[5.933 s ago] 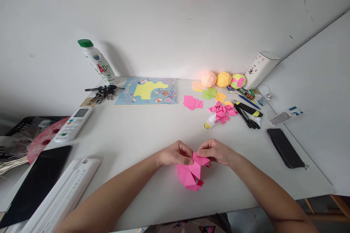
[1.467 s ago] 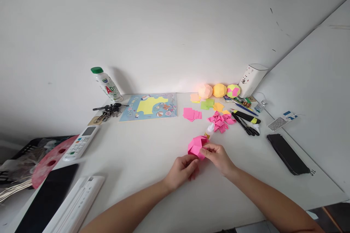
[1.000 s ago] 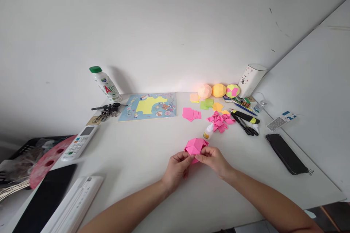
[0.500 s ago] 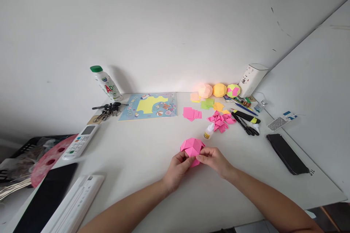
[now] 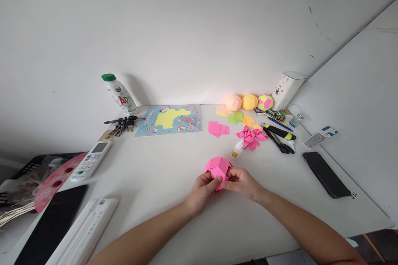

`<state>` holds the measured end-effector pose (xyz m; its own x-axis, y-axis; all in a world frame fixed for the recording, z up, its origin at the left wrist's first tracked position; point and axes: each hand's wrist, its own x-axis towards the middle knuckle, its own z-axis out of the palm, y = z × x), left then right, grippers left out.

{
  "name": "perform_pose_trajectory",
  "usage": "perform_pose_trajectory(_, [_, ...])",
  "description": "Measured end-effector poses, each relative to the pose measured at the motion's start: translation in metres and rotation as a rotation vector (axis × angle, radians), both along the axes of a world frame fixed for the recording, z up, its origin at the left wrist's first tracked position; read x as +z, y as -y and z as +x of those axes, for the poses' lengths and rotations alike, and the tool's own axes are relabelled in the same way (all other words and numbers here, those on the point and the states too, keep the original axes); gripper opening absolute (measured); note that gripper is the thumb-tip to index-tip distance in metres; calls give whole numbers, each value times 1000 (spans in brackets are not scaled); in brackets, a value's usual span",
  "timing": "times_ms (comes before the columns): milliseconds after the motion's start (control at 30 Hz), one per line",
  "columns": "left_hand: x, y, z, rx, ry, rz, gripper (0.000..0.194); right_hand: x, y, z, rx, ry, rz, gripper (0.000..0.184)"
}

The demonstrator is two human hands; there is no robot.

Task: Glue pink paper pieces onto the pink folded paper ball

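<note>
A partly rounded pink folded-paper ball [image 5: 219,165] is held low over the front middle of the table. My left hand [image 5: 201,190] grips its left and near side, with the thumb on the outer face. From the right, my right hand [image 5: 244,183] pinches its edge, its fingertips partly hidden by the paper. Just beyond them stands a small white glue bottle [image 5: 237,149] with a yellow label. Behind that lie a heap of folded pink paper pieces [image 5: 249,137] and some flat pink paper squares [image 5: 218,128].
Along the wall sit a peach paper ball [image 5: 233,102], an orange one [image 5: 249,102] and a green-and-pink one [image 5: 265,102]. Scissors [image 5: 277,143], a cutter [image 5: 281,132] and a black pouch [image 5: 326,175] lie right. A puzzle board [image 5: 170,121], keys [image 5: 124,125], bottle [image 5: 120,95] and remote [image 5: 92,160] are left.
My right thumb has shifted slightly on the ball's near edge, and the lower pink flap is angled a little differently. Both hands keep their hold.
</note>
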<state>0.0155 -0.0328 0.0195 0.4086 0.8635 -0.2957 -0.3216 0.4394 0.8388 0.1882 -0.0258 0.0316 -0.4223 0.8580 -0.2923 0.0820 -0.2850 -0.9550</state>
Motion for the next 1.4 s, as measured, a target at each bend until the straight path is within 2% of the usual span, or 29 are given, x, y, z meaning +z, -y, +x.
perform_pose_trajectory(133, [3, 1, 0, -9, 53, -34, 28, 0, 0, -1, 72, -21, -36, 33])
perform_pose_trajectory(267, [7, 2, 1, -86, 133, -15, 28, 0, -2, 2, 103, 58, -34, 31])
perform_pose_trajectory(367, [7, 0, 0, -93, 140, -8, 27, 7, -2, 16, 249, 236, -60, 27])
perform_pose_trajectory(433, [4, -2, -2, -65, 128, -33, 25, 15, -5, 28, 322, 464, -5, 22])
perform_pose_trajectory(467, [2, -3, -2, -59, 126, -50, 24, 19, -7, 34, 280, 606, 85, 25])
perform_pose_trajectory(533, [-1, -5, -4, -70, 134, -73, 24, 22, -13, 44, 60, 932, 310, 37])
perform_pose_trajectory(567, [-2, -6, -5, -79, 137, -76, 24, 22, -17, 47, -71, 1055, 418, 37])
perform_pose_trajectory(633, [-3, -8, -6, -91, 136, -70, 25, 15, -26, 51, -280, 1158, 579, 30])
perform_pose_trajectory(700, [-3, -9, -7, -102, 139, -63, 26, 3, -34, 51, -368, 1087, 649, 37])
perform_pose_trajectory(833, [-4, -9, -7, -136, 151, -58, 27, -25, -46, 45, -357, 806, 634, 59])
perform_pose_trajectory(933, [-6, -10, -7, -160, 157, -41, 27, -39, -52, 41, -344, 679, 687, 53])
perform_pose_trajectory(1033, [-8, -10, -7, -175, 163, -18, 25, -43, -57, 40, -340, 604, 732, 42])
perform_pose_trajectory(1100, [-8, -10, -8, -176, 170, -21, 25, -38, -58, 43, -340, 591, 741, 38])
perform_pose_trajectory(1167, [-8, -10, -8, -169, 181, -27, 24, -25, -55, 47, -352, 582, 769, 36])
perform_pose_trajectory(1267, [-7, -11, -8, -167, 199, -30, 23, 5, -43, 56, -442, 523, 881, 37])
perform_pose_trajectory(1400, [-8, -12, -8, -153, 230, -73, 21, 44, -23, 61, -564, 361, 928, 37])
